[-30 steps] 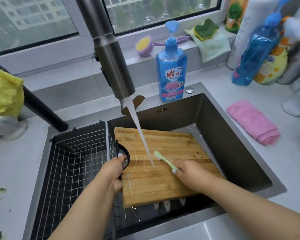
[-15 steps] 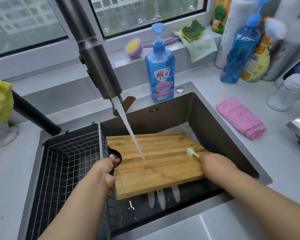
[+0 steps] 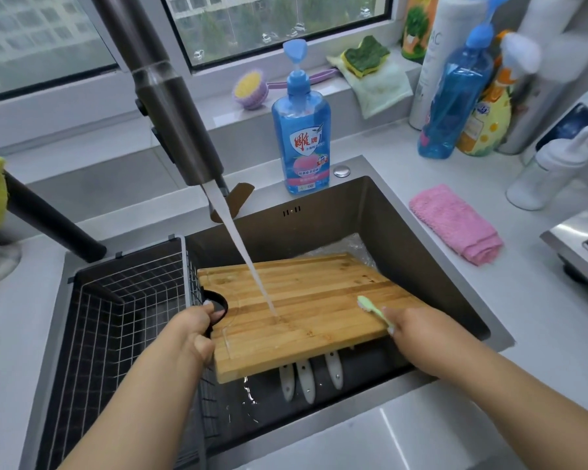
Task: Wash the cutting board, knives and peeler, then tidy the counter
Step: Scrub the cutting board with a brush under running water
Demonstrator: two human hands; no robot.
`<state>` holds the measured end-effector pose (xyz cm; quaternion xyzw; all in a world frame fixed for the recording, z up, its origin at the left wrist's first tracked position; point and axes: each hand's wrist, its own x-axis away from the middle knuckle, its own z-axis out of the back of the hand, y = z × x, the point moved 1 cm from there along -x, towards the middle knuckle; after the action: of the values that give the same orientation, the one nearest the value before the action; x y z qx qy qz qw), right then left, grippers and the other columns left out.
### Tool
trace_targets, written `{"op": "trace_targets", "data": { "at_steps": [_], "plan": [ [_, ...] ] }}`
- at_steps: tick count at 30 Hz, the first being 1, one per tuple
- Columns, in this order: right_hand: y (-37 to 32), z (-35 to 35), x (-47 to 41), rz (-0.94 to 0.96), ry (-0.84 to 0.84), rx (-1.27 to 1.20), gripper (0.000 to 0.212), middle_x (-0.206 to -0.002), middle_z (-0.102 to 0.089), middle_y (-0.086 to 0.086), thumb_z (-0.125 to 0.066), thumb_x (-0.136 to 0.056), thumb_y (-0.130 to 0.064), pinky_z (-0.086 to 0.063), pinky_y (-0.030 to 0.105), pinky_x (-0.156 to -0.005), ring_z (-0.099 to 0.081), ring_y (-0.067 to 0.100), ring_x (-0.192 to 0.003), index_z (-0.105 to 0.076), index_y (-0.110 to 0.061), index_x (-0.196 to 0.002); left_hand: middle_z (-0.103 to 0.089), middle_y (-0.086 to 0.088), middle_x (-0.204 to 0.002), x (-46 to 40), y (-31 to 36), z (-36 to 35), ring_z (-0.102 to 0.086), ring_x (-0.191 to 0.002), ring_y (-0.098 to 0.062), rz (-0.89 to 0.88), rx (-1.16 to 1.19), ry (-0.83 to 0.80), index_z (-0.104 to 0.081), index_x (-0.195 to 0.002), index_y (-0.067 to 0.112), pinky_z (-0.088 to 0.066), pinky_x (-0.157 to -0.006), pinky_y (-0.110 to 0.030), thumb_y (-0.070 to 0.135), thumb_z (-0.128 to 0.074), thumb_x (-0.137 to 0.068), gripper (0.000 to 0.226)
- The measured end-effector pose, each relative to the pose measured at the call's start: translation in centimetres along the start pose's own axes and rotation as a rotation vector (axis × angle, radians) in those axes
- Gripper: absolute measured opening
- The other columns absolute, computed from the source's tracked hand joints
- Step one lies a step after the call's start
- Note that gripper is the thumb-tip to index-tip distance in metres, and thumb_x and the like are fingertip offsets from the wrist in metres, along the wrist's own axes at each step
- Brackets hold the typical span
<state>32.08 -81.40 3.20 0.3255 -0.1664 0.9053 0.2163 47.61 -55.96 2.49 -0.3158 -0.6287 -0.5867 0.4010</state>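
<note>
Water (image 3: 248, 262) from the faucet (image 3: 170, 106) lands near the middle of the wooden cutting board (image 3: 306, 310), which is held tilted over the sink (image 3: 421, 266). The left hand (image 3: 194, 334) grips the board's black handle (image 3: 218, 301) at its left end, fingers curled through it. The right hand (image 3: 418, 334) pinches a green toothbrush (image 3: 374, 310), bristles on the board's right part. Three white knife handles (image 3: 306, 379) poke out beneath the near edge. A wire basket (image 3: 123, 313) fills the sink's left side.

Grey counter (image 3: 540, 310) beneath a daylit window (image 3: 275, 25) facing apartment blocks.
</note>
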Motion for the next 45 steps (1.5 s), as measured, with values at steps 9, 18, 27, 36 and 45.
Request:
{"op": "trace_targets", "data": {
  "at_steps": [9, 18, 27, 36, 45],
  "plan": [
    [3.3, 1.5, -1.0, -0.253, -0.071, 0.176, 0.031, -0.115, -0.063, 0.007, -0.051, -0.092, -0.014, -0.046, 0.028, -0.079, -0.062, 0.023, -0.1, -0.06, -0.013, -0.122, -0.064, -0.017, -0.075, 0.4, 0.3, 0.2, -0.065, -0.062, -0.032, 0.06, -0.005, -0.041, -0.054, -0.069, 0.003, -0.049, -0.043, -0.058, 0.032, -0.041, -0.103, 0.047],
    [4.2, 0.2, -8.5, -0.188, -0.049, 0.017, 0.024, -0.096, -0.064, 0.004, -0.046, -0.094, -0.015, -0.045, 0.026, -0.06, -0.06, 0.018, -0.079, -0.064, -0.013, -0.11, -0.062, -0.018, -0.083, -0.6, 0.3, 0.6, -0.061, -0.072, -0.032, 0.076, -0.055, -0.026, -0.057, -0.075, 0.004, -0.056, -0.049, -0.048, 0.036, -0.041, -0.102, 0.044],
    [2.2, 1.4, -16.1, -0.15, 0.001, -0.179, 0.026, -0.083, -0.057, 0.005, -0.044, -0.099, -0.019, -0.041, 0.024, -0.049, -0.054, 0.017, -0.064, -0.06, -0.011, -0.117, -0.062, -0.02, -0.087, -1.6, 0.3, 0.9, -0.061, -0.075, -0.033, 0.056, -0.043, -0.036, -0.054, -0.081, 0.006, -0.056, -0.047, -0.049, 0.032, -0.042, -0.103, 0.037],
    [-0.5, 2.0, -18.4, -0.05, 0.029, -0.236, 0.03, -0.085, -0.055, 0.003, -0.045, -0.099, -0.025, -0.045, 0.025, -0.058, -0.057, 0.017, -0.075, -0.058, -0.012, -0.124, -0.063, -0.023, -0.092, -2.8, 0.4, 1.2, -0.063, -0.078, -0.036, 0.133, 0.025, -0.041, -0.055, -0.087, 0.003, -0.054, -0.05, -0.059, 0.029, -0.042, -0.102, 0.033],
    [-2.6, 0.5, -16.4, -0.041, 0.123, -0.141, 0.026, -0.094, -0.06, 0.001, -0.044, -0.099, -0.027, -0.046, 0.029, -0.071, -0.06, 0.019, -0.087, -0.061, -0.015, -0.114, -0.061, -0.022, -0.083, -2.0, -0.2, 0.5, -0.061, -0.073, -0.033, 0.082, -0.001, -0.021, -0.051, -0.081, 0.004, -0.054, -0.04, -0.05, 0.028, -0.041, -0.103, 0.035]
  ]
}}
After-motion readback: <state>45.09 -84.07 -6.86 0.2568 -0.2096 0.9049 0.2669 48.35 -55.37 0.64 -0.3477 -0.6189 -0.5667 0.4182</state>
